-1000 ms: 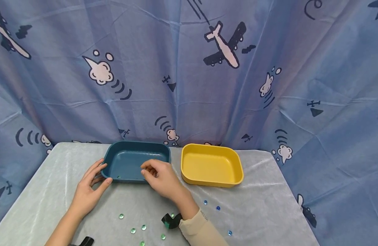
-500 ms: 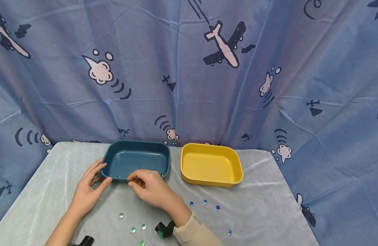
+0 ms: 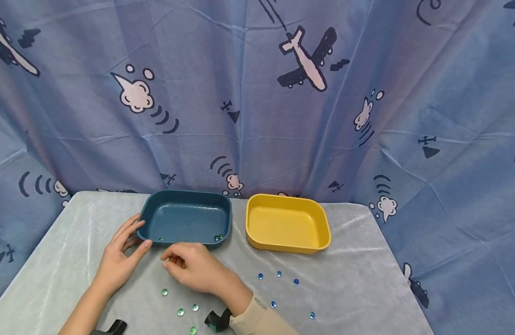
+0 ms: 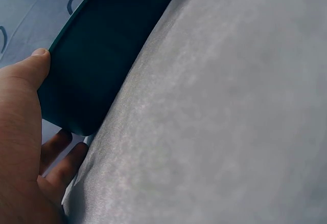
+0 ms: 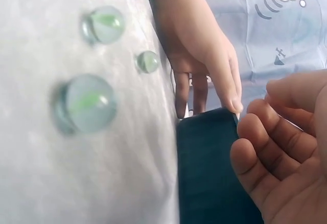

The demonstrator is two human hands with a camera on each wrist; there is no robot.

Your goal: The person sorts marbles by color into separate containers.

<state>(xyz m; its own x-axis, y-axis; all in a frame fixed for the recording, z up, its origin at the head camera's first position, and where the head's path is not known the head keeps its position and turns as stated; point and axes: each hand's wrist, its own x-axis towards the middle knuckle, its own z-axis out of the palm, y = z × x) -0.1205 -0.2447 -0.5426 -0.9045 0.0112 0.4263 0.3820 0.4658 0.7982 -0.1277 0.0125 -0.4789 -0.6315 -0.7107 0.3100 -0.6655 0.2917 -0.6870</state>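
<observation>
My left hand holds the near left corner of a teal box, its thumb on the near wall and the fingers round the end. The right hand hovers just in front of that box, fingers loosely curled, with nothing seen between them. Inside the box lie a green marble at the near left and two dark-looking marbles at the near right. On the cloth, between the forearms, are several clear marbles with green swirls.
A yellow box stands right of the teal one, no marbles showing inside. Several blue marbles lie scattered in front of it. A pale cloth covers the table, and a blue printed curtain hangs behind.
My right hand has moved left and nearer, from over the teal box to in front of it, uncovering two marbles inside and some blue ones on the cloth. The left hand stays put.
</observation>
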